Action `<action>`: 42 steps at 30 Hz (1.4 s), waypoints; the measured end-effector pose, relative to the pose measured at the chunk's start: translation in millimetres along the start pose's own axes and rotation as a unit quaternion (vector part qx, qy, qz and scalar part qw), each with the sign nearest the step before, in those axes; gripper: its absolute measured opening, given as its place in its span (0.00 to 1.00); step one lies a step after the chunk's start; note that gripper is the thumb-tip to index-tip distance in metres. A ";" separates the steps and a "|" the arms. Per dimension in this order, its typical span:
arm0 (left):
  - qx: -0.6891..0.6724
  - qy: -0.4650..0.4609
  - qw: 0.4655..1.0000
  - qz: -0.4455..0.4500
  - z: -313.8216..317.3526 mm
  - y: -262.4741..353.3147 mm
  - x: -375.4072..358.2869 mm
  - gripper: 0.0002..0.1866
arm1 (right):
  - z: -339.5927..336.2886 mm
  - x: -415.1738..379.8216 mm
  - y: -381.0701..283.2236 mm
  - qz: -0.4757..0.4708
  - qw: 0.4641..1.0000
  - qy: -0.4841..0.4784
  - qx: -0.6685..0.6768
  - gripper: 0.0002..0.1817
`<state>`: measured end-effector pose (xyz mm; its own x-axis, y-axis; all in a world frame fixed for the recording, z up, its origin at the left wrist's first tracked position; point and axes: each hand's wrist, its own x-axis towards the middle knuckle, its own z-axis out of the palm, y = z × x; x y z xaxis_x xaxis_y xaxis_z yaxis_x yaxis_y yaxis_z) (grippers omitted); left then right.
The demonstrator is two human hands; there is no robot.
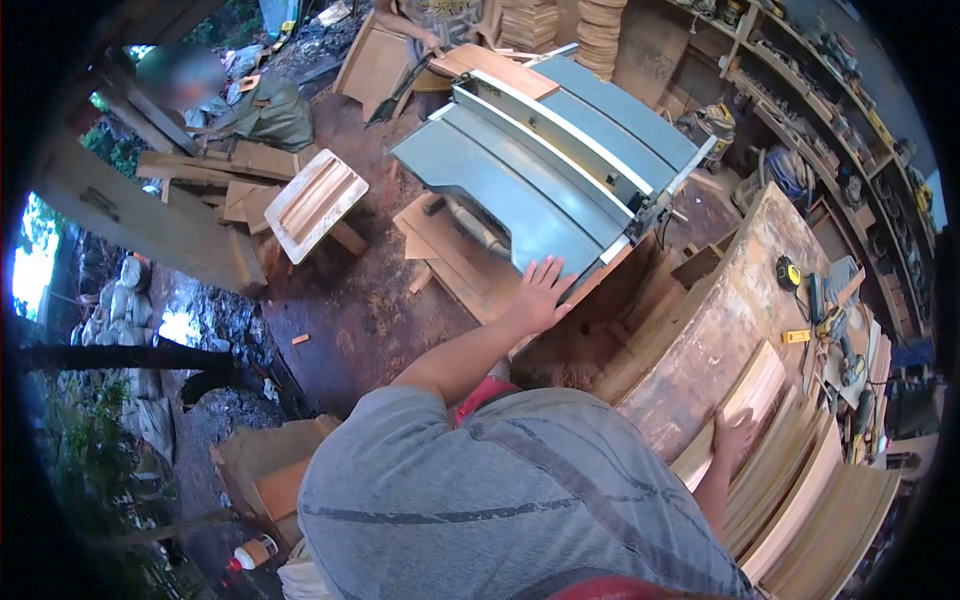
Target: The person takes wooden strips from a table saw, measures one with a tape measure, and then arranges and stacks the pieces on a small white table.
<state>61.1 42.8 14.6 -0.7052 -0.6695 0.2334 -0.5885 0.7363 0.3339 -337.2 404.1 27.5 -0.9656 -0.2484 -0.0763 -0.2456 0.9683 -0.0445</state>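
My left hand (543, 295) lies with its fingers spread on the front corner of a blue-grey table saw (490, 175), holding nothing. A long pale fence (555, 130) crosses the saw's top. My right hand (735, 437) is curled over the edge of a light wooden board (755, 385), at the side of the workbench (700, 350). Several more long boards (800, 500) lie beside that one, to the right. At the saw's far side, a flat reddish board (495, 68) rests on the top, near another person's hand (432, 42).
On the workbench are a yellow-black tape measure (788, 272) and a cordless drill (832, 322). A stool (318, 205) carrying wood strips stands left of the saw. Wood sheets (450, 250) lie under the saw. Shelves (800, 130) of tools line the right wall.
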 end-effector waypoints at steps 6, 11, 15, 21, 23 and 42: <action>0.008 -0.001 1.000 0.020 6.3 -7.9 1.1 0.35 | -12.1 -10.9 -9.9 0.010 1.000 -0.001 -0.006 0.52; -0.006 0.001 1.000 0.027 0.7 -6.6 1.2 0.35 | -4.7 -16.2 -10.9 -0.002 0.998 -0.005 0.060 0.53; 0.008 0.011 0.999 0.031 3.3 -7.2 1.3 0.36 | -7.5 -30.9 -19.6 -0.021 0.997 -0.012 0.068 0.54; 0.016 0.029 0.999 0.037 3.4 -3.9 5.9 0.35 | 2.2 -12.9 -0.8 -0.001 0.998 0.008 0.068 0.55; 0.020 0.030 0.999 0.031 4.4 -3.9 10.7 0.34 | -2.2 -4.3 3.2 0.014 0.998 0.012 0.054 0.54; 0.089 0.009 0.996 0.008 8.0 4.0 53.5 0.34 | -28.2 6.7 8.2 0.047 0.995 -0.032 0.078 0.57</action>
<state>17.9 10.7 21.2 -0.7089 -0.6578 0.2545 -0.6390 0.7517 0.1628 -348.0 411.1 54.7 -0.9751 -0.1627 -0.1508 -0.1334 0.9731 -0.1877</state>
